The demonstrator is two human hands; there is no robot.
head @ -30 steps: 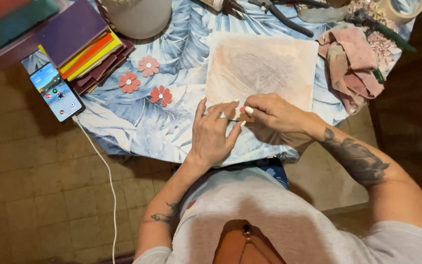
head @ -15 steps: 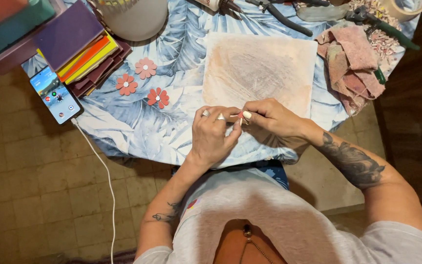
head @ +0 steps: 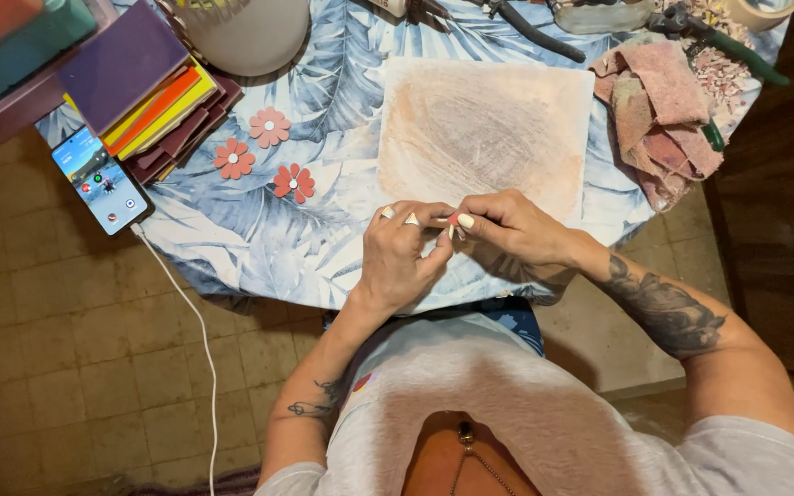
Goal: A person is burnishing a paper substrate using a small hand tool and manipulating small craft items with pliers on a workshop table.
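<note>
Head view is looking straight down on 2 bare hands meeting over the near edge of a round desk (head: 232,266) covered in a blue leaf-print cloth. The left hand (head: 402,257) and the right hand (head: 512,230) are pinching a small pink piece (head: 453,220) between them, fingers closed tightly on it from both sides. The piece is too small to make out its shape, but a thin pale stem seems to be hanging down from it, so its long axis is running roughly toward the person; that cannot be told for sure. It is sitting just above the desk, in front of the lower edge of a stained, pale work sheet (head: 484,129) that is lying square and flat.

Left of the hands, 3 pink paper flowers (head: 268,156) are lying apart from each other on open cloth, which is giving free room on that side. Further left, a stack of coloured sheets (head: 153,110) is reaching the desk rim, and a phone (head: 100,180) is overhanging that rim with a white cable (head: 197,331) dropping to the tiled floor. On the right, a crumpled pink rag (head: 659,110) is crowding the sheet's edge, near the desk's far-right rim. A white round pot (head: 250,37) is standing at the back.
</note>
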